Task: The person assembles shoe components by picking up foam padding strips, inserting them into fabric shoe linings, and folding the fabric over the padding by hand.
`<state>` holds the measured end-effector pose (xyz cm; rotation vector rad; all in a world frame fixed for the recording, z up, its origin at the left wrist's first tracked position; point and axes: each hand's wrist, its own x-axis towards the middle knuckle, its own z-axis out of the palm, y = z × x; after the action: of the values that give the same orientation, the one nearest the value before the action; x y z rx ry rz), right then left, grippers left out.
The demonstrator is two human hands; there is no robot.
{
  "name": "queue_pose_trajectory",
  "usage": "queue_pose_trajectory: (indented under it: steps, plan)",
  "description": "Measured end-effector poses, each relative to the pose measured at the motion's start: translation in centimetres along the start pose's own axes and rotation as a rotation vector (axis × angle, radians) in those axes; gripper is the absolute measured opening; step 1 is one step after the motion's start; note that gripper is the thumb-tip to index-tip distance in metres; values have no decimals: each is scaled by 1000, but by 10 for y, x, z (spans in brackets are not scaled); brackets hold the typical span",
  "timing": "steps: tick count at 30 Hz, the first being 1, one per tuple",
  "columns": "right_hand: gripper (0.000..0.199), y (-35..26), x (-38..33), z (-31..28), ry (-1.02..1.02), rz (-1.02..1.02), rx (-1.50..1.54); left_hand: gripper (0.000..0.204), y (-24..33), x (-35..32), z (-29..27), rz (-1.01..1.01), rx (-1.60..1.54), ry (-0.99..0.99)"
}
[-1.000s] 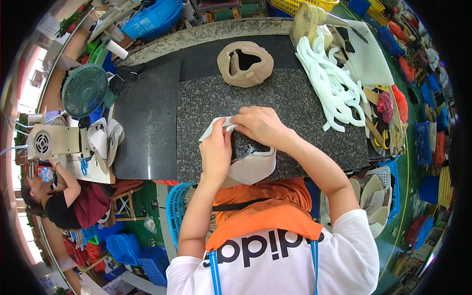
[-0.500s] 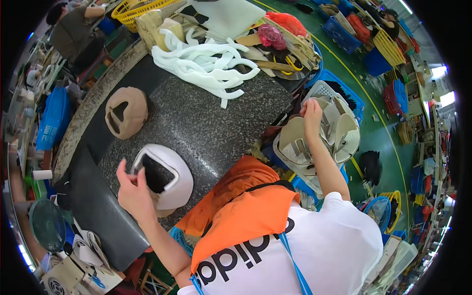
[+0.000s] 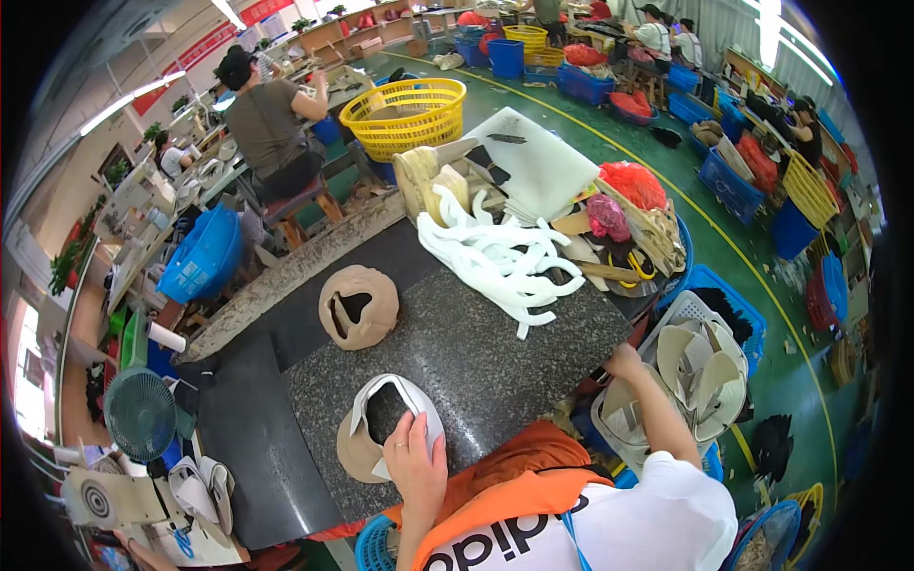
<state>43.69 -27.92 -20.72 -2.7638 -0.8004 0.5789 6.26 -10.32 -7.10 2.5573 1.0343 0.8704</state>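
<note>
The left hand (image 3: 416,466) rests on the rim of a white-and-tan cap (image 3: 422,398) near the front of the speckled bench (image 3: 466,381), its fingers close together, though whether they pinch the edge cannot be told. The right hand (image 3: 625,363) is at the bench's right edge, near pale pieces (image 3: 678,362), its grip unclear. Farther back lie a brown cap (image 3: 381,303) and white strips (image 3: 495,249).

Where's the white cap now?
In the head view, the white cap lies left of centre on the tabletop under the left hand, lower in frame than the brown cap.
</note>
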Motion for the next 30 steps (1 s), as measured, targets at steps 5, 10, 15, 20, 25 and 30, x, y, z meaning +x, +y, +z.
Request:
queue_pose_trajectory:
  steps: [5,10,15,20,25,30]
  plan:
    - [45,37,57,6,-150,-634,-152,39,-3,4,4,53,50,-10]
    - [60,71,74,32,-495,-303,185,39,0,-1,2,24,26,-19]
    - [66,85,90,27,-597,-844,-497,51,-4,7,-1,57,7,-28]
    - [55,12,25,-71,-507,195,81,67,-4,12,-3,-130,-2,-71]
    - [54,40,-15,-107,-561,100,294,61,-5,14,0,-197,10,-131]
    - [42,51,-49,-97,-410,18,468,61,0,11,0,-206,35,-139]
